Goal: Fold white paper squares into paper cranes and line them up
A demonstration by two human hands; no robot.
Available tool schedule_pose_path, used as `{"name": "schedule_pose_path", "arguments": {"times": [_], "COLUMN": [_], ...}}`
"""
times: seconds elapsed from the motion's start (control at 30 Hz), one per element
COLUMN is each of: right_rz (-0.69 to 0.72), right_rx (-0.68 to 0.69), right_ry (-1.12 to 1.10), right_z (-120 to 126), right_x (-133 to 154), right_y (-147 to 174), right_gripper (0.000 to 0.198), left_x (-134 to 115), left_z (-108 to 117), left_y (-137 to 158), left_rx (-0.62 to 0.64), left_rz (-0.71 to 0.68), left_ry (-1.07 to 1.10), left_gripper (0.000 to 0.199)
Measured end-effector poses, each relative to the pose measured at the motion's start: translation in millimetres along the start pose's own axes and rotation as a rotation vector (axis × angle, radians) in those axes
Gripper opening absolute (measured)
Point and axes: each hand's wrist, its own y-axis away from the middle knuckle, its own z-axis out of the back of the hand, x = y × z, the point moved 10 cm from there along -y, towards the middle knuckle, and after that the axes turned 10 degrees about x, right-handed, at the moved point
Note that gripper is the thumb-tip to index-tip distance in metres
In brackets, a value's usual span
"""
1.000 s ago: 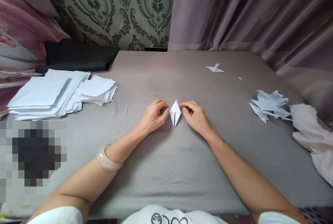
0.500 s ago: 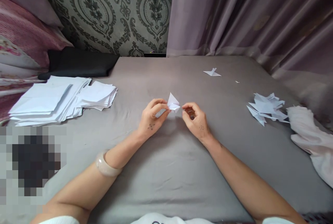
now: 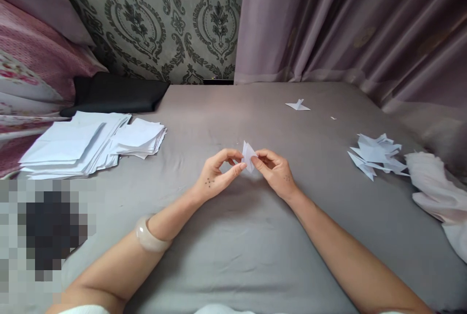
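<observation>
From here I see 2 hands on 1 small folded paper [image 3: 248,155], white and pointed, held between them around the middle of the grey-covered desk [image 3: 226,255]. The left hand [image 3: 217,175] pinches its left side between thumb and fingers; the right hand [image 3: 276,173] pinches the other side, thumb in front. By the desk's left edge lies a large stack of white sheets [image 3: 65,143], with a smaller stack [image 3: 140,134] against it. Near the far edge, right of centre, sits 1 winged paper shape [image 3: 299,106]. Toward the right edge, a heap of folded pieces [image 3: 377,150] lies beside a bunched pale cloth [image 3: 430,177].
</observation>
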Motion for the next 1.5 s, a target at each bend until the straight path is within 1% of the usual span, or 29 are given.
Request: {"name": "schedule_pose_path", "arguments": {"times": [0.07, 0.13, 0.2, 0.27, 0.43, 0.53, 0.63, 0.73, 0.8, 0.97, 1.07, 1.2, 1.3, 1.5], "right_rz": [-0.107, -0.171, -0.206, -0.230, -0.260, -0.229, -0.193, -0.175, -0.165, -0.119, -0.118, -0.130, -0.151, -0.124], "right_rx": [0.030, 0.047, 0.069, 0.086, 0.142, 0.171, 0.172, 0.154, 0.152, 0.190, 0.198, 0.198, 0.205, 0.058], "right_ry": [-0.143, -0.248, -0.311, -0.349, -0.371, -0.340, -0.311, -0.261, -0.211, -0.096, -0.035, 0.028, 0.013, -0.070], "right_z": [-3, -5, -7, -9, -16, -19, -19, -17, -17, -21, -22, -25, -31, -32], "right_x": [-12, -19, -21, -22, -23, -21, -19, -13, -6, 12, 17, 22, 23, 12], "right_y": [-1, 0, 0, 0, 1, 0, -1, -2, -2, -5, -7, -8, -6, -5], "right_gripper": [0.019, 0.019, 0.018, 0.018, 0.019, 0.019, 0.018, 0.017, 0.017, 0.016, 0.015, 0.016, 0.021, 0.027], "left_x": [12, 22, 27, 31, 38, 40, 40, 38, 35, 29, 27, 34, 37, 35], "left_z": [-1, -6, -8, -9, -9, -8, -14, -23, -24, -21, -20, -9, -2, 3], "left_y": [-1, -2, -3, -3, -1, -2, -3, -3, -3, -3, -4, -3, -2, -1], "left_rx": [0.003, 0.020, 0.021, 0.012, -0.024, -0.026, 0.041, 0.126, 0.142, 0.117, 0.125, 0.027, -0.029, -0.042], "left_rz": [0.087, 0.150, 0.198, 0.239, 0.303, 0.316, 0.331, 0.340, 0.330, 0.285, 0.251, 0.239, 0.235, 0.218], "left_ry": [0.219, 0.412, 0.528, 0.583, 0.601, 0.546, 0.526, 0.611, 0.654, 0.740, 0.753, 0.711, 0.677, 0.661], "left_gripper": [0.025, 0.030, 0.030, 0.028, 0.028, 0.029, 0.032, 0.033, 0.032, 0.035, 0.033, 0.028, 0.028, 0.030]}}
